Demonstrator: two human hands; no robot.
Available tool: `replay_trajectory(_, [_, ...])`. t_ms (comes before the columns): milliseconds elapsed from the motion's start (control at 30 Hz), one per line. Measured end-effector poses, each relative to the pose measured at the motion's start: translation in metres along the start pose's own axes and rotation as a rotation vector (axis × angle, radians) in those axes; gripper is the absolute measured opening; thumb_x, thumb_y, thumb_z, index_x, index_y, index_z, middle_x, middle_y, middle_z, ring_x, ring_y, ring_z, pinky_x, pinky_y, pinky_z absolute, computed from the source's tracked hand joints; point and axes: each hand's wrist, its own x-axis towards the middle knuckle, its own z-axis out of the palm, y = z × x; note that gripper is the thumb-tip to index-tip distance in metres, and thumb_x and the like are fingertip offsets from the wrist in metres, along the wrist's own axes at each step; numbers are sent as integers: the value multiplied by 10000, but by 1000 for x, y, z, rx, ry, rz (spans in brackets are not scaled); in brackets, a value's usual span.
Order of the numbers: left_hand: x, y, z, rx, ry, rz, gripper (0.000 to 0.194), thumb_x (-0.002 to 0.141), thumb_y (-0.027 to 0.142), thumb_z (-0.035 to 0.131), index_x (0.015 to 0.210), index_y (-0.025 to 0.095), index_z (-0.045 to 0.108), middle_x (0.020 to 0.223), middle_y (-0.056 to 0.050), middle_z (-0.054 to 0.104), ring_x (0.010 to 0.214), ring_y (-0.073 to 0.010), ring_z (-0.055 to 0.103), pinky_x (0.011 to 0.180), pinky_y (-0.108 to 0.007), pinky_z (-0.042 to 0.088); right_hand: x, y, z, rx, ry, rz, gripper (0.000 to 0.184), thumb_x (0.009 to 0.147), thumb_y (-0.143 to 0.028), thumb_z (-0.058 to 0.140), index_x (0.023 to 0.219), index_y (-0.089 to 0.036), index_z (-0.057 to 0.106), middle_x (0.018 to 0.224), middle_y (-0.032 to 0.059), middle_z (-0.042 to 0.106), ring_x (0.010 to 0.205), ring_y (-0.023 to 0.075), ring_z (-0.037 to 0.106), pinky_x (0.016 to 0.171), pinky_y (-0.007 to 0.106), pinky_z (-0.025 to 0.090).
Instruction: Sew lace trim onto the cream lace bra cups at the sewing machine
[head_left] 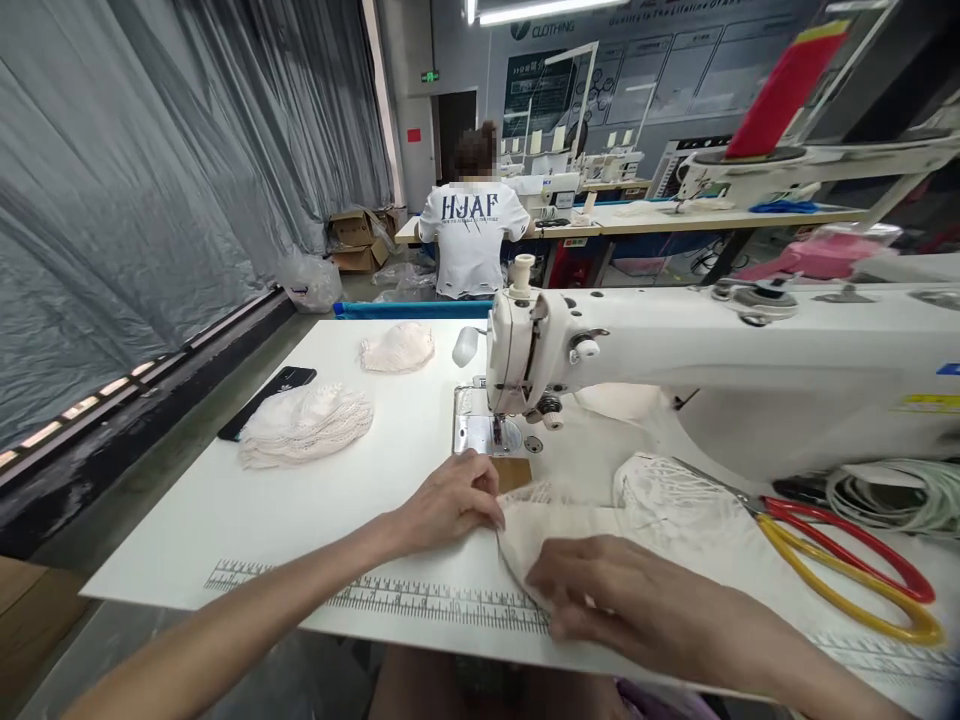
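Note:
A cream lace-edged fabric piece point(559, 525) lies in front of the sewing machine point(517, 350). My left hand point(457, 500) pinches its left edge between thumb and fingers, just before the metal needle plate point(469, 432). Curled over the lower edge of the same piece is my right hand point(607, 600), slightly blurred, its fingers closed on the cloth. To the right, another lacy cream piece point(667, 500) rests beside scissors point(840, 570) with one red and one yellow handle.
A stack of cream lace pieces point(307, 425) partly covers a black phone point(289, 378) on the left. Behind it sits a single cream piece point(397, 347). A ruler strip point(442, 600) runs along the table's front edge. Ahead, a person in a white shirt point(472, 235) sits at another machine.

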Motion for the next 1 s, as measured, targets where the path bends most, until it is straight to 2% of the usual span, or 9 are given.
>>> replay_trajectory(67, [-9, -6, 0, 15, 3, 20, 189, 830, 115, 573, 791, 216, 728, 863, -41, 521, 833, -139, 479, 739, -278, 437, 9, 14, 1, 95, 55, 67, 192, 930, -265, 426, 873, -218, 604, 757, 0, 631, 682, 139, 596, 611, 231, 431])
replay_trajectory(133, [-13, -7, -4, 39, -1, 49, 273, 844, 57, 514, 857, 233, 723, 880, -45, 526, 846, -140, 483, 734, -278, 434, 18, 27, 0, 118, 171, 118, 242, 941, -251, 383, 855, -204, 604, 734, 11, 621, 658, 143, 587, 592, 241, 431])
replay_trajectory(200, [-12, -7, -7, 82, -24, 66, 340, 845, 16, 473, 913, 251, 711, 896, -47, 528, 864, -144, 484, 720, -274, 431, 27, 37, 4, 82, 302, 141, 215, 935, -240, 379, 925, -199, 589, 842, 37, 621, 679, 149, 586, 594, 255, 442])
replay_trajectory(333, [-11, -5, -8, 190, -43, 82, 342, 845, 16, 481, 935, 268, 693, 958, -48, 539, 907, -153, 482, 723, -279, 404, 41, 50, 22, -58, 447, 89, 190, 914, -211, 390, 1016, -207, 550, 1049, 76, 564, 630, 123, 561, 529, 247, 436])
replay_trajectory(433, [-11, -5, -6, 275, -28, 136, 289, 858, 44, 499, 928, 259, 678, 1045, -35, 565, 950, -153, 474, 742, -285, 371, 45, 51, 33, -94, 498, 36, 178, 917, -201, 385, 886, -195, 561, 977, 63, 571, 601, 105, 543, 495, 221, 412])
replay_trajectory(500, [-13, -5, -6, 332, -23, 187, 252, 866, 68, 512, 950, 253, 661, 1049, -20, 589, 967, -151, 470, 752, -289, 354, 45, 48, 34, -91, 508, 20, 202, 925, -202, 374, 837, -186, 555, 929, 60, 579, 604, 104, 546, 495, 215, 403])
replay_trajectory(667, [-18, -6, -7, 414, -26, 223, 240, 881, 129, 526, 1075, 250, 600, 1010, -11, 617, 936, -141, 488, 778, -304, 341, 42, 40, 30, -21, 417, 32, 184, 937, -202, 366, 835, -189, 519, 755, 19, 573, 583, 111, 536, 518, 225, 388])
replay_trajectory(900, [-20, -1, -9, 444, -13, 251, 259, 891, 81, 484, 1091, 222, 568, 975, -19, 635, 928, -142, 528, 804, -309, 343, 53, 49, 29, -44, 407, 175, 180, 929, -222, 357, 807, -192, 487, 637, -4, 565, 511, 129, 510, 469, 235, 335])
replay_trajectory(1000, [-19, -1, -8, 441, -2, 243, 221, 896, 59, 460, 1054, 170, 568, 961, -19, 650, 923, -131, 540, 810, -303, 342, 58, 50, 28, -63, 384, 218, 185, 926, -228, 354, 792, -193, 477, 619, -9, 561, 483, 124, 487, 451, 232, 315])
